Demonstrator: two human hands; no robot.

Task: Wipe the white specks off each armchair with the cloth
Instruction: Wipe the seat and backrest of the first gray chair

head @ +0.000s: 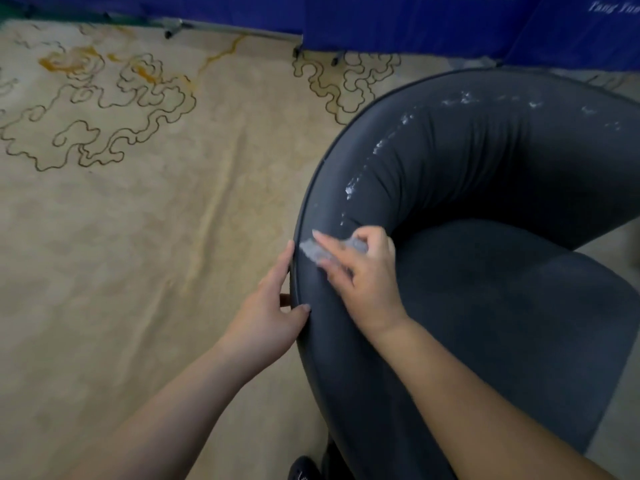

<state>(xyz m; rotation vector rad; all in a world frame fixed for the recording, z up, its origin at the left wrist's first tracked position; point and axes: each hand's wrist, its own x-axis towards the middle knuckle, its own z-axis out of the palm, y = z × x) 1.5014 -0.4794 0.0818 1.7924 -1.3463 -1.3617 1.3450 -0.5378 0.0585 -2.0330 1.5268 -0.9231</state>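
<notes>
Blurring cloth (313, 251) under right hand (363, 271).

We see the dark grey armchair (467, 306) from above, on a beige carpet (138, 237) with dark cloud-like outlines. The right hand (360, 275) presses a small pale cloth (311, 252) onto the top of the curved armrest, fingers partly curled over it. The left hand (273, 303) rests against the armrest's outer edge, fingers straight. White specks (351, 190) trail along the rim beyond the cloth. Blue panels (415, 19) stand behind.
</notes>
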